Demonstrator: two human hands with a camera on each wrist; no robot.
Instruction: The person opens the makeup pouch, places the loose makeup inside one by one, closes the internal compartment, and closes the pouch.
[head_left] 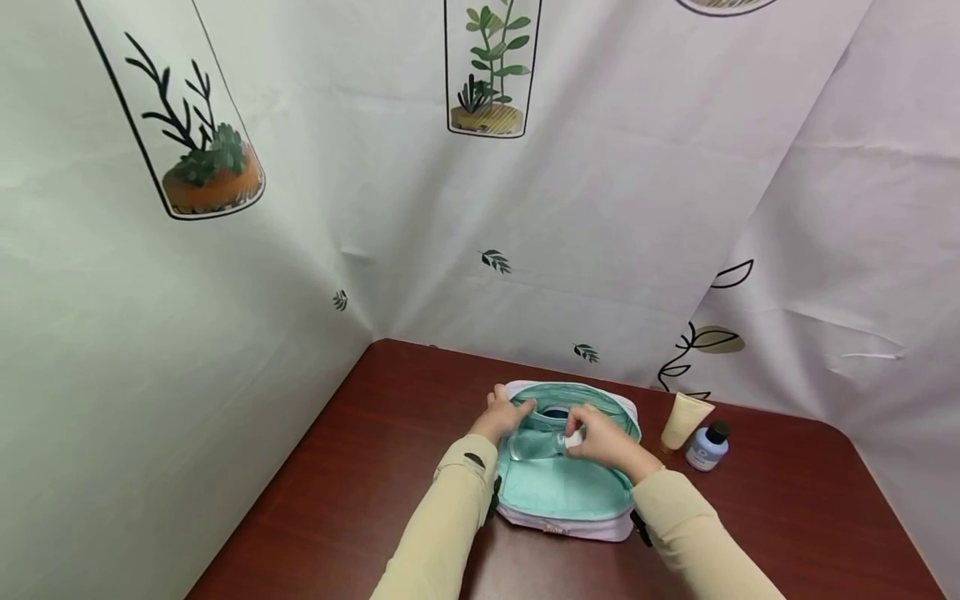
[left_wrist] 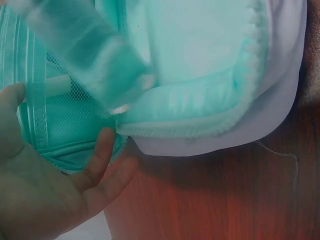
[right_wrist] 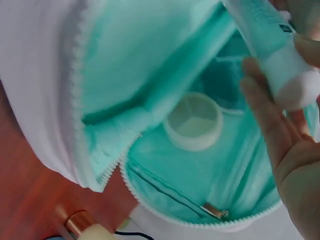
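Observation:
My right hand (head_left: pixel 606 437) holds a clear, flattened bottle (head_left: pixel 534 445) by its white cap (right_wrist: pixel 295 82), over the zip toiletry bag (head_left: pixel 566 492). The bag lies unzipped, pale lilac outside and mint green inside. My left hand (head_left: pixel 501 412) grips the left edge of its raised lid, the thumb (left_wrist: pixel 12 95) at the band of a mesh pocket (left_wrist: pixel 75 100) and the other fingers outside. In the right wrist view a round white divided case (right_wrist: pixel 193 121) sits in the bag's lid side. The bottle looks blurred in the left wrist view.
To the right of the bag stand a beige tube (head_left: pixel 686 421) and a light blue bottle (head_left: pixel 707 447) with a black cap. The dark red table (head_left: pixel 375 467) meets a printed cloth wall (head_left: pixel 420 275) behind and a plain one at left. A zip pull (right_wrist: pixel 215 210) hangs inside the lid.

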